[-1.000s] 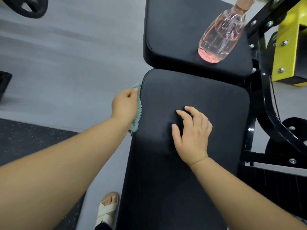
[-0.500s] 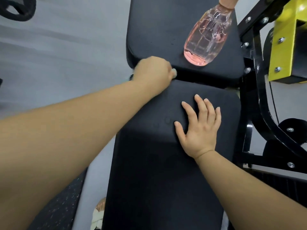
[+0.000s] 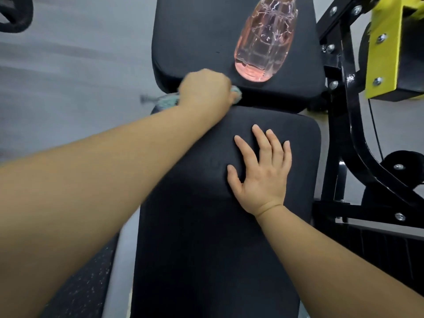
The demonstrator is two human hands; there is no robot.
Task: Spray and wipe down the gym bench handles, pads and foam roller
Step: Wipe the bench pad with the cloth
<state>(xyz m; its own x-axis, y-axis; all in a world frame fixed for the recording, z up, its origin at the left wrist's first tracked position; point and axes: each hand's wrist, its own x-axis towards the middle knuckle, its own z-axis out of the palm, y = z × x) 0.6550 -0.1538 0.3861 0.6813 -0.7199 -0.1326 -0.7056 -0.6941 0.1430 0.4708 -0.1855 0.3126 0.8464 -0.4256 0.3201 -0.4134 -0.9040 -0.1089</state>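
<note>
1. Right now the teal cloth (image 3: pixel 165 102) is lying at the gap where the two black pads are meeting. It is bunched under the left hand (image 3: pixel 206 91), with one end sticking out on the floor side and a small tip showing at the fingertips.
2. The left hand is gripping this cloth with its fingers curled around it, as far as the blur lets me judge. It is pressing the cloth against the near edge of the far pad (image 3: pixel 195 31).
3. The right hand (image 3: pixel 263 173) is lying flat on the near pad (image 3: pixel 206 249), with fingers straight and a little spread. It is holding nothing and is probably steadying the person.
4. The spray bottle (image 3: pixel 263 42), clear with a little pink liquid at the bottom, is standing on the far pad just beside the left hand. Nobody is touching it.
5. To the right, the black frame (image 3: pixel 351 138) and a yellow bracket (image 3: pixel 385 42) are standing beside the pads, and the grey floor (image 3: pixel 68 65) is lying to the left.
6. I judge that the pads are now being wiped, with spraying paused because the bottle is set down. The handles and the foam roller are probably waiting for their turn.
7. The black pads are showing no wet marks, so I cannot tell which parts are already clean. The bottle's top is cut off by the picture edge, no handle or roller is appearing in view, and the left fingers are too blurred to see clearly.
</note>
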